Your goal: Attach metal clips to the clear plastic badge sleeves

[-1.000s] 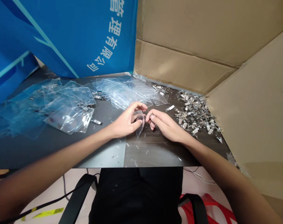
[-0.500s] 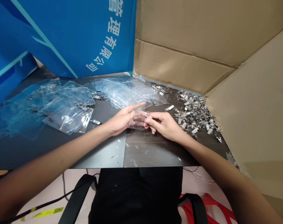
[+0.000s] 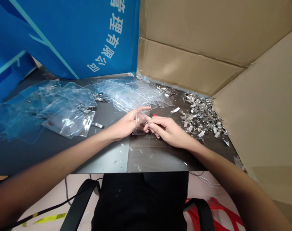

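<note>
A small, clear, rectangular plastic pouch (image 3: pixel 140 123) stood nearly upright above the dark table, just in front of the person's chest and between the two hands. The left hand (image 3: pixel 128 126) held it from the left, with the thumb and fingers closed around one side and the longest finger reaching forward. The right hand (image 3: pixel 170 131) came in from the other side, its fingertips pressed together on a small silver metal clip (image 3: pixel 147 122) right at the pouch's edge.

The step in hand looked like fitting that clip to the pouch, with both hands working close together. It called for a steady pinch and for the clip to stay lined up with the pouch's slot.

Loose, flat, clear plastic pouches (image 3: pixel 68 115) lay in overlapping spreads to the left and ahead, and a heap of shiny silver metal clips (image 3: pixel 201 117) lay to the right against a tan cardboard panel (image 3: pixel 184 54). Fingers hid most of the joint, so I could not tell whether the clip had entered the slot. The transparent pouch blurred into the hand behind it, and a sliver of red beyond the right fingers was too small to identify.
</note>
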The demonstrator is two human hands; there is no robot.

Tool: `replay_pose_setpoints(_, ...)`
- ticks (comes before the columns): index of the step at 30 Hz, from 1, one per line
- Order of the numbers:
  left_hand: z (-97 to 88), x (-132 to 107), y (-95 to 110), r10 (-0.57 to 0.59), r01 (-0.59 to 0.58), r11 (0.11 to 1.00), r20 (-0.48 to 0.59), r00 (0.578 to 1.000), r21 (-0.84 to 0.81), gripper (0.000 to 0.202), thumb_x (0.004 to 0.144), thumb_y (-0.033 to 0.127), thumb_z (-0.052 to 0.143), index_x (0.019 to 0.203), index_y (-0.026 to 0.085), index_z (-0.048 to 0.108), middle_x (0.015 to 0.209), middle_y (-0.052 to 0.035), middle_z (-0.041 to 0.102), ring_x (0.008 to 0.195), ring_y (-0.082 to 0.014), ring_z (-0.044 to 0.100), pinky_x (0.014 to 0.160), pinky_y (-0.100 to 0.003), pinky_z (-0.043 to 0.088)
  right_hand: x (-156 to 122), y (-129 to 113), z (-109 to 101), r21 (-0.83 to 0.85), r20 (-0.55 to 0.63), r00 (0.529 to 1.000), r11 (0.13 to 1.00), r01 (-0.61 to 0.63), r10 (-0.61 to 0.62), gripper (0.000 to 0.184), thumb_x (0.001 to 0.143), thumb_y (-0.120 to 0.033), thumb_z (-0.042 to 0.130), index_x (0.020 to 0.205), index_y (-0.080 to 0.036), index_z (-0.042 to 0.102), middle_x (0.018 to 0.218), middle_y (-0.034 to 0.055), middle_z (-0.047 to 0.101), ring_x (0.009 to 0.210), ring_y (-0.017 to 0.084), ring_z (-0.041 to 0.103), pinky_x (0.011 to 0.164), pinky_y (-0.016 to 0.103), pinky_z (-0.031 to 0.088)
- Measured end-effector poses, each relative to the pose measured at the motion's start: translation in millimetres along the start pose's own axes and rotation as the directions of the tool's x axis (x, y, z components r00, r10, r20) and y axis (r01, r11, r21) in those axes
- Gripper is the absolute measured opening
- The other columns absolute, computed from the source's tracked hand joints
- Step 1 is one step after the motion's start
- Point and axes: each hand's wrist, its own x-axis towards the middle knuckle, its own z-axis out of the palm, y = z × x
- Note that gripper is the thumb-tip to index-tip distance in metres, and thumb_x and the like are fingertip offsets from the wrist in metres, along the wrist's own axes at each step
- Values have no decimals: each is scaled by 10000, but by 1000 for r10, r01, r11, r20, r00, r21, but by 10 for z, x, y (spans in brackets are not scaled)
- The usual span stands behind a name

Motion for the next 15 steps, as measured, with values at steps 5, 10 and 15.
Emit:
replay_pose_setpoints(5,54,1,55,-41,44,999,-102,994,30,659,953,418,898,1504,202,607,1010,-29,755,810,-167,751,803,-328,629,3,-2,-9,-28,-97,994,999,46,-49,444,1197,-471,546,969,-226,838,911,43,652,863,209,624,862,384,512)
replay_pose_setpoints(10,60,14,74,38,-17,994,-200,979,108,520,989,338,780,1464,198,620,914,-5,686,751,-157,679,686,-294,586,-1,21,3,-3,-208,976,998,66,-65,348,1146,-509,654,1183,-281,915,1020,68,729,884,215,659,831,397,557)
replay_pose_setpoints(15,56,7,70,66,-28,986,-234,970,162,493,974,391,823,1379,204,614,891,19,660,689,-136,657,675,-294,560,3,45,42,-8,-358,932,999,46,-46,200,1050,-412,789,1102,-286,936,1028,88,822,884,236,727,766,400,583)
